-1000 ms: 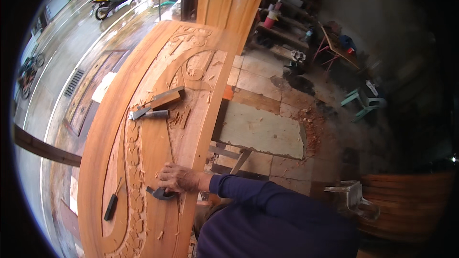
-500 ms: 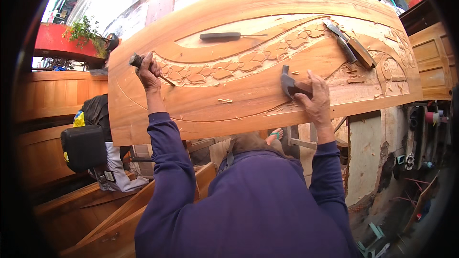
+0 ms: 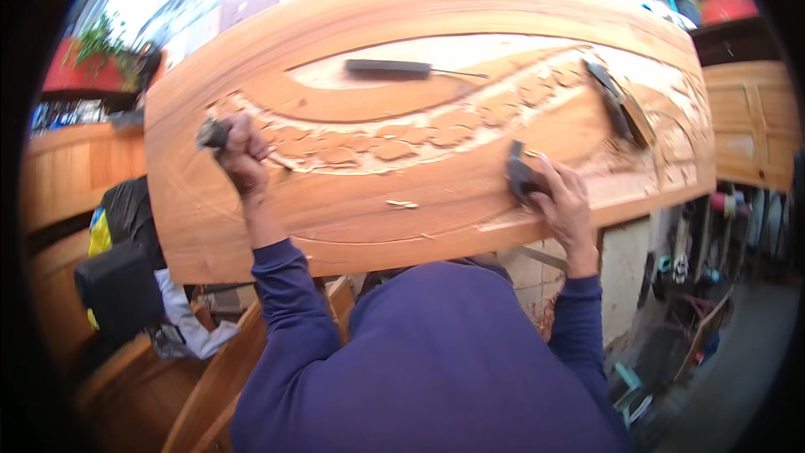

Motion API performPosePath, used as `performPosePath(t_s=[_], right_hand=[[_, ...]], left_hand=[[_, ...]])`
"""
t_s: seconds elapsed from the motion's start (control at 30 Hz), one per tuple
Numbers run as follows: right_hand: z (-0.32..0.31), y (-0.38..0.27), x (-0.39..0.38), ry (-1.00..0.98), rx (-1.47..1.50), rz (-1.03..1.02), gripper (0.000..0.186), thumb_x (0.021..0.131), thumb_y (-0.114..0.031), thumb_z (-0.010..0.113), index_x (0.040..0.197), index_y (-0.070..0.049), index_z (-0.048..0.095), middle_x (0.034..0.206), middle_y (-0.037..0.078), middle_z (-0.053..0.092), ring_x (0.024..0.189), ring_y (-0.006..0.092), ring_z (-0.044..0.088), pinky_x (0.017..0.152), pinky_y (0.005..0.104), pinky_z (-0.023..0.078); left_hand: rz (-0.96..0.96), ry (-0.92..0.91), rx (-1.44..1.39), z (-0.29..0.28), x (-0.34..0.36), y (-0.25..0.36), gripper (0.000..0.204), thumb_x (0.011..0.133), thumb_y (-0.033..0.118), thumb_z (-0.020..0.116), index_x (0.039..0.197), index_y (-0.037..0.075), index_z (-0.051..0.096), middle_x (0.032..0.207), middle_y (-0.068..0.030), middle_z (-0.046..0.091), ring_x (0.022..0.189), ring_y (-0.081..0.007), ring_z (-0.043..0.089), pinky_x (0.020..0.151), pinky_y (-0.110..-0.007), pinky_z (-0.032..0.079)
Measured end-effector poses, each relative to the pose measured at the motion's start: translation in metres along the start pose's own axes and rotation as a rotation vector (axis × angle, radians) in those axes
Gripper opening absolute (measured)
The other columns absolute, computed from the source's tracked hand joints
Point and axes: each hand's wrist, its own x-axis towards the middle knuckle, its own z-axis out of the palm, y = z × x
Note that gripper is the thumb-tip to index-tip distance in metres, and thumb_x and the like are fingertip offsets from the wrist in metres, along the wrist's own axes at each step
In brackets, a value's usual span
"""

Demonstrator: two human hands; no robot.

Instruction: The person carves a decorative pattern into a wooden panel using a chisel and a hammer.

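Observation:
A large wooden panel (image 3: 352,218) with a carved band of leaves and flowers (image 3: 411,136) lies in front of me. My left hand (image 3: 245,155) is closed around a chisel (image 3: 215,133), its dark handle end sticking out past my fist. The chisel's thin blade slants down to the right, by the left end of the carved band. My right hand (image 3: 568,205) grips a dark-headed claw hammer (image 3: 521,174) close to its head, low over the panel's near right part; most of its handle is hidden. The picture is blurred.
A dark-handled tool with a thin shaft (image 3: 388,70) lies in the upper recess. More hand tools (image 3: 619,105) rest at the right, near wood shavings (image 3: 402,204). A black case (image 3: 120,289) stands left of the panel. Wooden doors (image 3: 749,122) lean beyond its right end.
The view has shifted, so the panel sits further left and its near edge lower. Both hands keep their grips and nearly the same places over the panel.

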Motion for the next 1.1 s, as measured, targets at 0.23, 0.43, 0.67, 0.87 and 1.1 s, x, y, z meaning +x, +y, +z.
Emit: performPosePath(t_s=[0.23,0.43,0.67,0.87,1.1], right_hand=[[-0.010,-0.035,0.014,-0.319,0.106,0.097,0.069,0.089,0.000,0.066,0.154,-0.007,0.047,0.117,0.020,0.064,0.104,0.0393,0.063,0.088,0.0454,0.051],[0.022,-0.038,0.022,-0.241,0.626,0.259,0.058,0.096,0.002,0.061,0.151,-0.003,0.044,0.107,0.013,0.068,0.089,0.0277,0.064,0.078,0.0391,0.052],[0.023,-0.070,0.079,-0.143,1.010,0.456,0.014,0.098,-0.014,0.071,0.107,-0.005,0.065,0.063,-0.004,0.050,0.047,0.0034,0.041,0.043,0.0208,0.029],[0.003,-0.100,0.147,-0.137,1.026,0.197,0.017,0.099,-0.008,0.069,0.114,-0.002,0.062,0.077,-0.002,0.056,0.054,0.0029,0.045,0.047,0.0199,0.034],[-0.034,-0.186,0.206,0.004,0.939,-0.199,0.046,0.100,-0.016,0.068,0.141,0.000,0.052,0.081,0.001,0.060,0.050,0.0024,0.041,0.042,0.0192,0.030]], left_hand=[[-0.173,-0.252,0.093,0.009,0.013,0.025,0.016,0.092,0.012,0.073,0.084,0.011,0.059,0.066,-0.0005,0.052,0.053,-0.0101,0.048,0.052,-0.026,0.044],[-0.129,-0.086,-0.076,-0.013,0.031,0.020,0.037,0.097,0.026,0.069,0.069,0.014,0.047,0.052,0.0025,0.041,0.039,-0.0094,0.035,0.038,-0.027,0.030],[-0.152,-0.058,-0.036,0.006,0.014,0.026,0.024,0.090,0.018,0.078,0.078,0.010,0.058,0.053,0.0030,0.045,0.041,-0.0070,0.040,0.038,-0.025,0.033],[-0.116,-0.124,0.035,0.022,0.001,0.033,0.025,0.090,0.016,0.077,0.075,0.009,0.058,0.052,0.0019,0.046,0.041,-0.0069,0.041,0.039,-0.025,0.033],[-0.135,-0.108,0.016,0.019,0.003,0.030,0.023,0.089,0.014,0.076,0.076,0.010,0.057,0.052,0.0014,0.044,0.040,-0.0077,0.038,0.039,-0.026,0.033]])
